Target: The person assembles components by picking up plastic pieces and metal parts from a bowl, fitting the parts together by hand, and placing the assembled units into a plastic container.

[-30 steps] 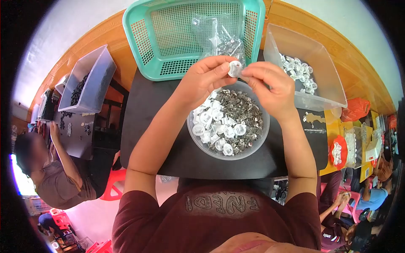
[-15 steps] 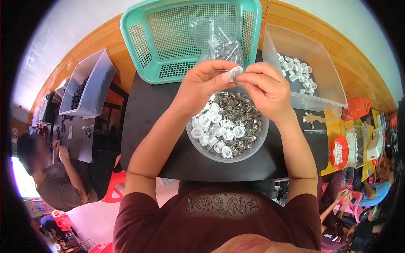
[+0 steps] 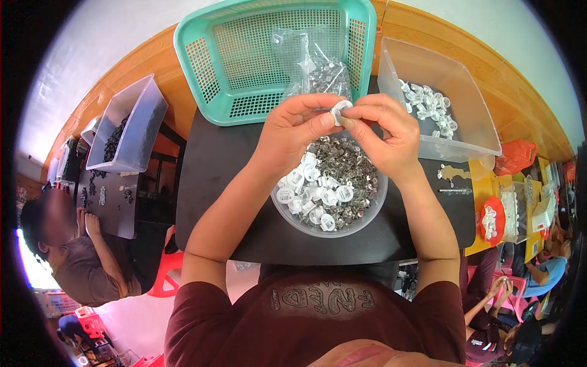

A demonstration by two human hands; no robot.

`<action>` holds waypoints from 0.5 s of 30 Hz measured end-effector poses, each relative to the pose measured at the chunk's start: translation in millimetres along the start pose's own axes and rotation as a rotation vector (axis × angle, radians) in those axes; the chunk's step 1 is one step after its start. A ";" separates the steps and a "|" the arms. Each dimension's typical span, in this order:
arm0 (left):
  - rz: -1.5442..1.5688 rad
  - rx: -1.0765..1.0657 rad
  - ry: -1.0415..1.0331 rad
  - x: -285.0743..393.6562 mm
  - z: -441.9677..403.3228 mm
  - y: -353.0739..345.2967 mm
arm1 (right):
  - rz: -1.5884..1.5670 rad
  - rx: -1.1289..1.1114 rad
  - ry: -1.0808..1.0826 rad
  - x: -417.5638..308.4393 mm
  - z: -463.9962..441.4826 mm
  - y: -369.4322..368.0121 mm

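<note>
Between my two hands is a small round white plastic part (image 3: 340, 110), held above a clear round tub. My left hand (image 3: 296, 125) pinches its left side between thumb and fingers. The fingertips of my right hand (image 3: 386, 129) are closed at its right side; whether they also hold a tiny piece is hidden. Below, the tub (image 3: 330, 233) holds a heap of similar white plastic parts (image 3: 312, 186) on the left and many small dark metal pieces (image 3: 348, 162) on the right.
A green basket (image 3: 211, 113) with a clear bag of metal pieces (image 3: 327, 73) stands behind the tub. At right, a clear bin (image 3: 471, 92) holds white parts. A person (image 3: 92, 263) sits at a table on the left; other people are at the far right.
The white part has turned between my fingers and shows more edge-on. My right thumb has shifted slightly; both hands stay above the tub.
</note>
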State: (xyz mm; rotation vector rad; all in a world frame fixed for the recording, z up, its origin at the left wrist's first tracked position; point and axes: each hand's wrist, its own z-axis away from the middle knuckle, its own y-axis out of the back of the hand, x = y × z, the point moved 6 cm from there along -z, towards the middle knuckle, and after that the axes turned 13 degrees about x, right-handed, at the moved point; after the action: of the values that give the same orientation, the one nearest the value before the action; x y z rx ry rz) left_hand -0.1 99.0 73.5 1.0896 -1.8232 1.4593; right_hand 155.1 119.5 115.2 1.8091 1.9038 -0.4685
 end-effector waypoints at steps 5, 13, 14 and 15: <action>0.009 0.010 -0.012 0.6 1.6 -3.1 | 0.022 0.036 0.009 -3.2 0.5 1.5; -0.053 -0.013 -0.025 1.0 4.2 -2.8 | -0.029 -0.002 -0.184 1.5 1.3 1.1; -0.053 -0.013 -0.026 2.2 4.2 -2.5 | -0.029 -0.002 -0.183 2.0 0.5 1.9; 0.015 0.024 0.059 -0.2 3.7 -0.5 | -0.028 -0.024 -0.192 2.9 -0.3 2.0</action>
State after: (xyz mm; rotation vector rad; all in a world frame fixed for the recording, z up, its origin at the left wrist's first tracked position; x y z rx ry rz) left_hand 0.6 95.4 72.7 1.0353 -1.7809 1.5095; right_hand 157.0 122.2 114.0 1.6601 1.7983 -0.6034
